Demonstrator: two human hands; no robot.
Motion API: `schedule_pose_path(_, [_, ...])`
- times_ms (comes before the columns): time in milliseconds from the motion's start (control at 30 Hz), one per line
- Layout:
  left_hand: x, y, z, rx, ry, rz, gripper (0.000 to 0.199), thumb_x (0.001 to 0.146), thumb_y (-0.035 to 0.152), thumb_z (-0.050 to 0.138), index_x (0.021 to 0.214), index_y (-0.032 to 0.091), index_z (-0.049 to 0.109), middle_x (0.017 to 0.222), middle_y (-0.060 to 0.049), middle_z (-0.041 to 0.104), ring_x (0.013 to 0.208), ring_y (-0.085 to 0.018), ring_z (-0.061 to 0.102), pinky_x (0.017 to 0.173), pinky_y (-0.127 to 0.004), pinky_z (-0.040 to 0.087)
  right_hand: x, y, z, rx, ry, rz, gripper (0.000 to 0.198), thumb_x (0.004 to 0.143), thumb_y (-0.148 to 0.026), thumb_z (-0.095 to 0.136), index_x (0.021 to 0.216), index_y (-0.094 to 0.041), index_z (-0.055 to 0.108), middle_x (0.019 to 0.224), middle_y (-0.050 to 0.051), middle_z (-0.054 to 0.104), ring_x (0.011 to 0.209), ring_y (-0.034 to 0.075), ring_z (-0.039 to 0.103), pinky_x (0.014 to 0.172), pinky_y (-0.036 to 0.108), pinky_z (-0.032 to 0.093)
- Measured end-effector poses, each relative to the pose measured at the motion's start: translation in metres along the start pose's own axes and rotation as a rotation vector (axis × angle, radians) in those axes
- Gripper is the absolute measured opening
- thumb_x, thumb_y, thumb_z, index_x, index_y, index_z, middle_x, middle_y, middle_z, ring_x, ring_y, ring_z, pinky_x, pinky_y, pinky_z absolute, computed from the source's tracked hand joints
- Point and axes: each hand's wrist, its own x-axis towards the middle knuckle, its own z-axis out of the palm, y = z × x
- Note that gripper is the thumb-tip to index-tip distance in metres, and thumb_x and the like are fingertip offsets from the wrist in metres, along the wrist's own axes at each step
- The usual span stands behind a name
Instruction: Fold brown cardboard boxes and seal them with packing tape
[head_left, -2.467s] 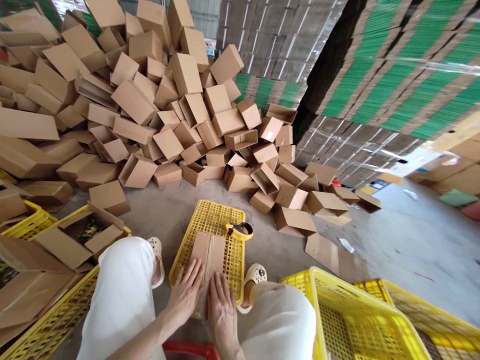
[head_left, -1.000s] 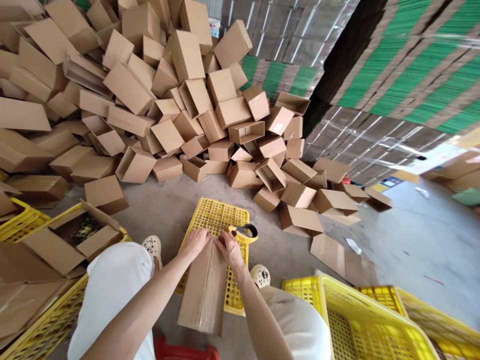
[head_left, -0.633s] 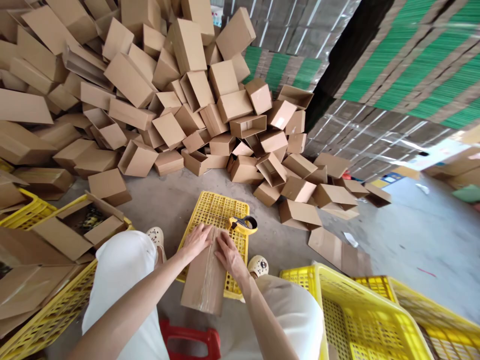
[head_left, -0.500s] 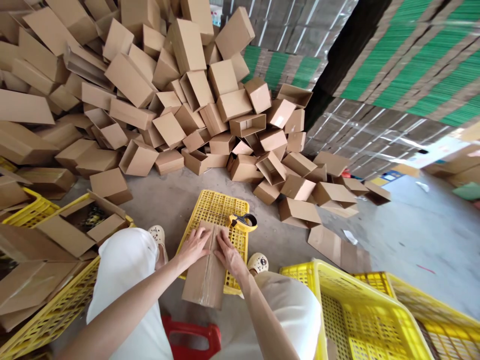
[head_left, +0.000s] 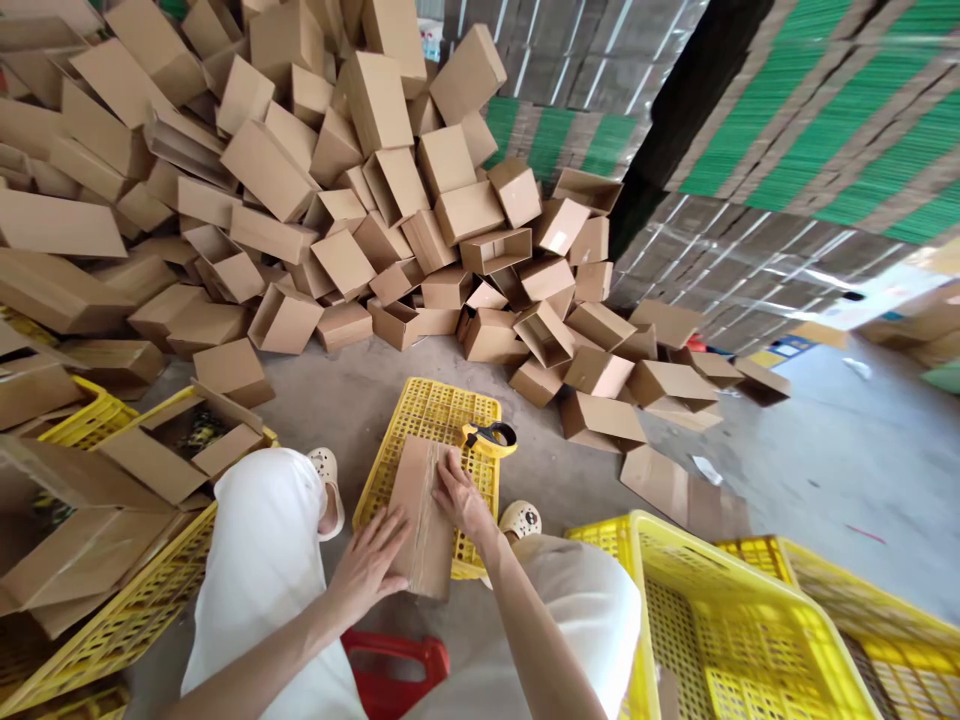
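Observation:
A closed brown cardboard box [head_left: 421, 488] with a seam along its top lies lengthwise on an upturned yellow plastic crate [head_left: 439, 398]. Against the box's near left side rests my left hand [head_left: 369, 553], open, its fingers stretched out and slightly spread. My right hand [head_left: 463, 500] lies over the top and right edge near the far end, fingers extended and touching the cardboard; its thumb is hidden. A yellow tape dispenser [head_left: 491, 441] with a dark roll stands on the crate, just beyond my right hand.
A big heap of cardboard boxes [head_left: 375, 230] fills the floor ahead. Yellow crates [head_left: 720, 610] stand at my right. At my left another yellow crate [head_left: 135, 600] carries open cartons [head_left: 82, 555]. Part of a red stool [head_left: 397, 670] shows between my legs.
My left hand has slid from the top seam at the far end back to the near left side. The right hand stays near the far end; the box has turned slightly.

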Motion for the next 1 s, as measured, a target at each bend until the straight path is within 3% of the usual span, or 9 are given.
schedule_pose_path(133, [0.005,0.000,0.003,-0.024,0.061,-0.033,0.073,0.101,0.036,0.063,0.167,0.036,0.033,0.177,-0.003,0.027,0.162,-0.034,0.027,0.122,-0.053,0.043,-0.012,-0.011,0.002,-0.110,0.029,0.015,0.063,0.105,-0.031,0.053,0.165,-0.015,0.039,0.172,0.016,0.031,0.162,0.034,0.025,0.127,0.059,0.034])
schedule_pose_path(233, [0.026,0.003,-0.002,-0.001,0.112,-0.084,0.060,0.106,0.029,0.050,0.164,0.036,0.039,0.177,-0.002,0.028,0.162,-0.034,0.027,0.121,-0.054,0.044,-0.037,-0.021,0.018,-0.189,0.094,-0.005,0.058,0.109,-0.030,0.044,0.164,-0.015,0.039,0.171,0.014,0.035,0.160,0.034,0.030,0.126,0.059,0.036])
schedule_pose_path(467, [0.084,0.014,-0.021,0.027,0.179,-0.054,0.057,0.107,0.029,0.045,0.164,0.029,0.041,0.174,-0.004,0.033,0.163,-0.034,0.023,0.128,-0.060,0.032,-0.132,-0.058,0.086,-0.281,0.362,-0.086,0.058,0.108,-0.024,0.043,0.166,-0.020,0.037,0.164,0.009,0.049,0.152,0.026,0.047,0.123,0.045,0.044])
schedule_pose_path(567, [0.086,0.019,-0.020,-0.002,0.185,-0.068,0.057,0.108,0.026,0.039,0.164,0.025,0.040,0.173,-0.006,0.035,0.162,-0.032,0.026,0.127,-0.059,0.035,-0.148,-0.068,0.099,-0.261,0.427,-0.046,0.056,0.108,-0.028,0.045,0.164,-0.022,0.041,0.160,0.008,0.054,0.149,0.026,0.052,0.123,0.043,0.045])
schedule_pose_path(733, [0.037,0.026,0.010,-0.207,0.251,-0.089,0.056,0.107,0.025,0.037,0.163,0.025,0.044,0.172,-0.006,0.038,0.163,-0.029,0.026,0.129,-0.053,0.032,-0.113,-0.064,0.079,-0.231,0.348,0.033,0.051,0.107,-0.024,0.043,0.156,-0.024,0.054,0.157,0.006,0.058,0.148,0.026,0.053,0.123,0.045,0.043])
schedule_pose_path(800, [0.010,0.031,0.029,-0.393,0.288,-0.181,0.056,0.105,0.030,0.043,0.161,0.026,0.046,0.173,-0.007,0.036,0.164,-0.030,0.023,0.131,-0.053,0.029,-0.085,-0.059,0.062,-0.215,0.277,0.049,0.052,0.106,-0.024,0.042,0.157,-0.022,0.053,0.159,0.008,0.055,0.151,0.027,0.049,0.124,0.046,0.040])
schedule_pose_path(867, [-0.013,0.037,0.045,-0.672,0.327,-0.410,0.065,0.101,0.037,0.052,0.163,0.020,0.041,0.173,-0.013,0.035,0.164,-0.030,0.022,0.132,-0.050,0.028,-0.052,-0.054,0.041,-0.202,0.228,0.094,0.053,0.107,-0.027,0.041,0.159,-0.019,0.049,0.163,0.011,0.050,0.154,0.027,0.044,0.127,0.049,0.035])
schedule_pose_path(933, [-0.026,0.044,0.056,-0.981,0.267,-0.716,0.074,0.094,0.043,0.066,0.159,0.018,0.043,0.167,-0.017,0.045,0.161,-0.033,0.030,0.129,-0.046,0.034,-0.018,-0.049,0.020,-0.196,0.180,0.144,0.055,0.108,-0.031,0.043,0.161,-0.017,0.046,0.164,0.014,0.048,0.155,0.028,0.042,0.128,0.052,0.031])
schedule_pose_path(1000, [-0.031,0.048,0.060,-1.228,0.171,-0.920,0.077,0.087,0.046,0.076,0.154,0.020,0.049,0.158,-0.019,0.055,0.155,-0.036,0.042,0.124,-0.047,0.041,0.014,-0.042,0.002,-0.195,0.147,0.215,0.059,0.107,-0.037,0.047,0.161,-0.014,0.044,0.166,0.018,0.044,0.157,0.031,0.037,0.127,0.056,0.029])
